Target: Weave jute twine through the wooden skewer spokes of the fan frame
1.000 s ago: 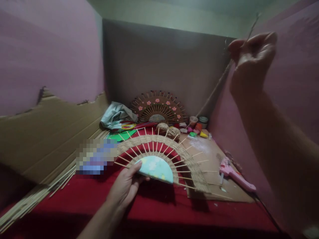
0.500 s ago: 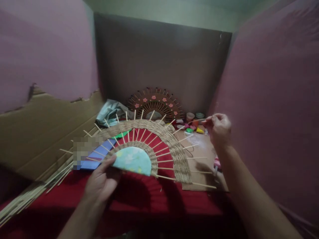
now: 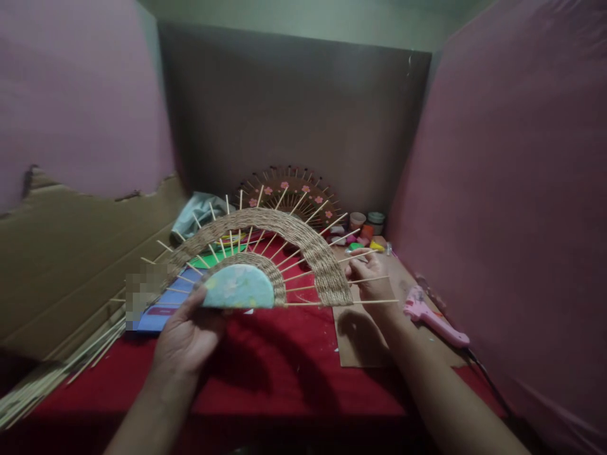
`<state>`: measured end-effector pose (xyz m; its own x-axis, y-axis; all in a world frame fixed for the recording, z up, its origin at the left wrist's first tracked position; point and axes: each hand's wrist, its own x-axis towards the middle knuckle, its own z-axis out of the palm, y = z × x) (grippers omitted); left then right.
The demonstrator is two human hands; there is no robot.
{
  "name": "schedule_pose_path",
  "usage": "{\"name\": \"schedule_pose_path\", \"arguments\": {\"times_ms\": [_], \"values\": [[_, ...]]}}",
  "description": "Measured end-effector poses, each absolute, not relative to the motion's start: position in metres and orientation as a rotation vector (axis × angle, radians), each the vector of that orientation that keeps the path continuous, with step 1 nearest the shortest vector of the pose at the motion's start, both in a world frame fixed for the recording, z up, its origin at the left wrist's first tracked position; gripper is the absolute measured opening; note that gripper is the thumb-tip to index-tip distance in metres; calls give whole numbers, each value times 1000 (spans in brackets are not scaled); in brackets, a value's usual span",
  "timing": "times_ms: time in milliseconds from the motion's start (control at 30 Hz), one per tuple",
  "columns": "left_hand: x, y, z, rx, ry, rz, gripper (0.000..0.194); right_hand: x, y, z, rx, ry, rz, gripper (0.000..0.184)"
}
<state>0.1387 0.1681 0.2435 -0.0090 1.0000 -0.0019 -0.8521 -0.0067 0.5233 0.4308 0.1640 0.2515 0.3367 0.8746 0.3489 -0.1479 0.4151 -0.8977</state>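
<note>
My left hand (image 3: 190,335) is closed on the flat lower edge of a half-round woven fan (image 3: 327,259), near its light blue cloth centre (image 3: 241,287). Thin wooden sticks radiate from that centre through two bands of woven natural twine, and their tips poke out past the outer band. My right hand (image 3: 367,278) is at the fan's right end, behind the protruding sticks, with its fingers pinched together. The strand of twine it gripped a moment ago is hard to make out there now.
A finished brown fan with pink flowers (image 3: 270,189) leans at the back wall. A pink glue gun (image 3: 439,325) lies right on cardboard (image 3: 360,351). Small tubs (image 3: 375,221), a blue packet (image 3: 161,319), loose sticks (image 3: 61,373) and a pale cloth (image 3: 196,215) lie around on red fabric (image 3: 284,392).
My right hand has come down and left, from out at the right with a strand drawn taut, to the fan's right end. The fan has shifted slightly left and up in my left hand.
</note>
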Motion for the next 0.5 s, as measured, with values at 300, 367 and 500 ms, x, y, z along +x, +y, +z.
{"name": "schedule_pose_path", "arguments": {"times_ms": [300,367,500], "values": [[153,163,246,272,473,1578,37,434,151,243,-979,-1008,1025,15],[159,163,246,271,441,1547,33,433,154,237,-951,-1009,1091,12],[175,166,249,282,423,1543,26,428,156,229,-890,-893,1364,37]]}}
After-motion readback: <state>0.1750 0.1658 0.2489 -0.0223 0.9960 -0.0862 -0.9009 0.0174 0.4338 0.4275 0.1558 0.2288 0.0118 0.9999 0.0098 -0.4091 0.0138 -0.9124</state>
